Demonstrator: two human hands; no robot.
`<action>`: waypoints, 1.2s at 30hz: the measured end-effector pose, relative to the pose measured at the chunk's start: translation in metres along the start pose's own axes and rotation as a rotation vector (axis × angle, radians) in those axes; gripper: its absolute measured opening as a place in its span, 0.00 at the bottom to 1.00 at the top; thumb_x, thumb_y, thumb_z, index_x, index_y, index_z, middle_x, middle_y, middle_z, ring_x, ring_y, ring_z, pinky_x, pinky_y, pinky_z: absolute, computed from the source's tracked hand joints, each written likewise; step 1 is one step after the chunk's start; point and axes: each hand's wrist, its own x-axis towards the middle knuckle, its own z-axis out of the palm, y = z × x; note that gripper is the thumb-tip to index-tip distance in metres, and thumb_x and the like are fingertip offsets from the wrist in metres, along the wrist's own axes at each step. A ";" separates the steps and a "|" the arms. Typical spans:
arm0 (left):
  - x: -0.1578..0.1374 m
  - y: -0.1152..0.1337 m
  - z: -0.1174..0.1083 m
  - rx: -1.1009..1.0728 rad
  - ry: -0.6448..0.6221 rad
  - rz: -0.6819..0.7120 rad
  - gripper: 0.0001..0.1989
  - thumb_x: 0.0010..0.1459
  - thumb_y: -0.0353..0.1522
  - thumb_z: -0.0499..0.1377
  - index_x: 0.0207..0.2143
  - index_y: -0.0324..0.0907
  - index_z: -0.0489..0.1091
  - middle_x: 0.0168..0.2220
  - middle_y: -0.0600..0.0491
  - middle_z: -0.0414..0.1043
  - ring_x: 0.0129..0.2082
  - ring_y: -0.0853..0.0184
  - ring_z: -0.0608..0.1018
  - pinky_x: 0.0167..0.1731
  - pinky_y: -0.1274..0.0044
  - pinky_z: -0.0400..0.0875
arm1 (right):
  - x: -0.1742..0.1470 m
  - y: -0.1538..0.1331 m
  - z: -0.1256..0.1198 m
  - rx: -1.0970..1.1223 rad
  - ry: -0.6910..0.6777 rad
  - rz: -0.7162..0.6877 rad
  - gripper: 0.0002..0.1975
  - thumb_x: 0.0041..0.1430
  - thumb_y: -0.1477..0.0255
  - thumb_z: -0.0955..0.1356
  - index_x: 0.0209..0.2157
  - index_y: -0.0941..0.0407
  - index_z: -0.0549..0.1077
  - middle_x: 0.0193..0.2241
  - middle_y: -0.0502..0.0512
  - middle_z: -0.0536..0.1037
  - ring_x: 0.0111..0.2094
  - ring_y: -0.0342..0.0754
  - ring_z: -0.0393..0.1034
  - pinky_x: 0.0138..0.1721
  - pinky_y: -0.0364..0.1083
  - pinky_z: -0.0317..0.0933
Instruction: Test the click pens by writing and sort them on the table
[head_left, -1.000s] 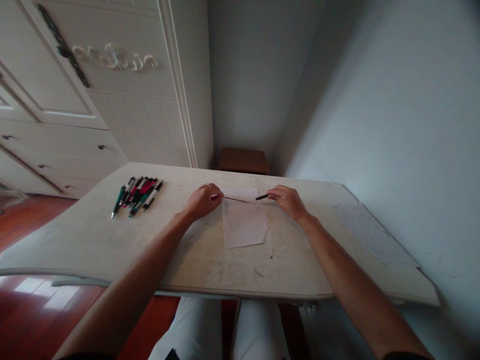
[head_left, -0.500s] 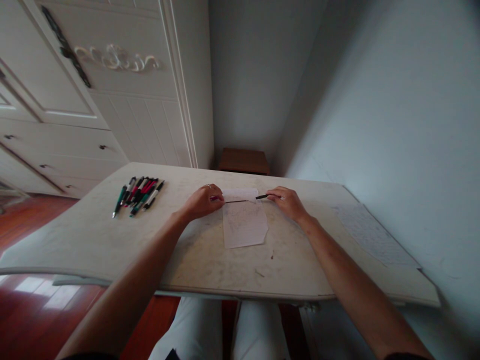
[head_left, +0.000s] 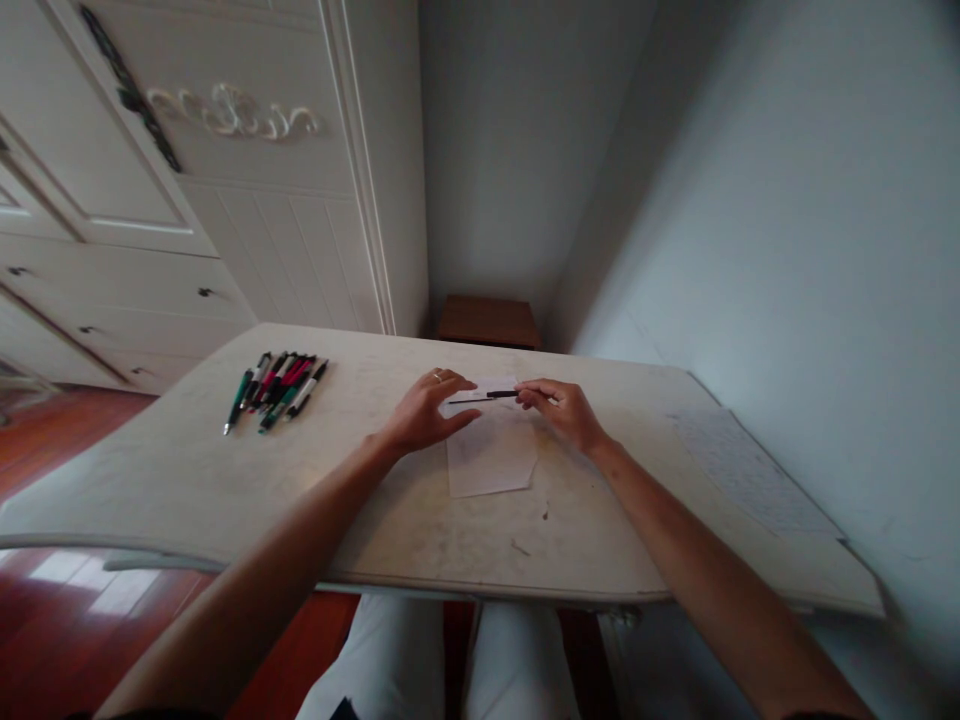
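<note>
Over the upper part of a white paper sheet, my left hand has its thumb and fingers spread, with a ring on one finger. A thin dark stick, like a pen refill, shows in the gap between that thumb and fingers and appears to lie on the paper. My right hand pinches a short dark pen piece, its free end pointing left toward my left hand. Faint writing marks the sheet, partly covered by my hands.
Several black, white, red and green pens lie in a pile on the left of the white table. Another written sheet rests at the right, by the wall. A brown wooden box-like piece stands behind; a white cabinet is at left.
My left hand has opened from a pinch and shifted right over the sheet. The right hand has moved left with the dark pen piece. The thin stick stays in about the same place.
</note>
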 end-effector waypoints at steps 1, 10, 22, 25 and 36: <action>0.000 0.005 0.003 -0.010 0.003 0.019 0.17 0.57 0.41 0.62 0.46 0.42 0.72 0.42 0.46 0.75 0.44 0.60 0.75 0.47 0.67 0.70 | -0.001 -0.004 0.003 0.031 -0.001 0.009 0.17 0.60 0.58 0.67 0.38 0.57 0.79 0.29 0.55 0.80 0.30 0.47 0.74 0.37 0.46 0.67; 0.000 0.018 0.016 -0.095 0.080 0.061 0.10 0.59 0.38 0.62 0.41 0.42 0.73 0.32 0.51 0.76 0.36 0.66 0.77 0.40 0.72 0.72 | -0.009 -0.024 0.022 0.072 0.077 0.124 0.24 0.61 0.51 0.63 0.24 0.57 0.71 0.18 0.49 0.70 0.21 0.43 0.64 0.25 0.42 0.58; -0.001 0.023 0.018 -0.081 0.062 0.055 0.10 0.61 0.37 0.60 0.41 0.42 0.74 0.34 0.50 0.77 0.36 0.66 0.77 0.38 0.75 0.72 | -0.006 -0.029 0.027 0.183 0.134 0.229 0.27 0.60 0.48 0.62 0.18 0.55 0.62 0.14 0.45 0.58 0.17 0.41 0.53 0.21 0.43 0.49; -0.001 0.022 0.017 -0.067 0.120 0.060 0.10 0.62 0.37 0.58 0.39 0.42 0.75 0.32 0.50 0.77 0.33 0.67 0.77 0.36 0.75 0.71 | -0.006 -0.029 0.028 0.175 0.128 0.228 0.27 0.60 0.49 0.62 0.17 0.55 0.61 0.13 0.45 0.59 0.17 0.41 0.53 0.22 0.43 0.49; 0.001 0.028 0.011 -0.008 0.057 0.026 0.16 0.65 0.38 0.52 0.30 0.40 0.73 0.27 0.49 0.72 0.30 0.67 0.72 0.33 0.75 0.66 | -0.012 -0.029 0.030 0.142 0.104 0.180 0.26 0.62 0.50 0.61 0.21 0.55 0.65 0.17 0.47 0.60 0.20 0.41 0.55 0.23 0.42 0.51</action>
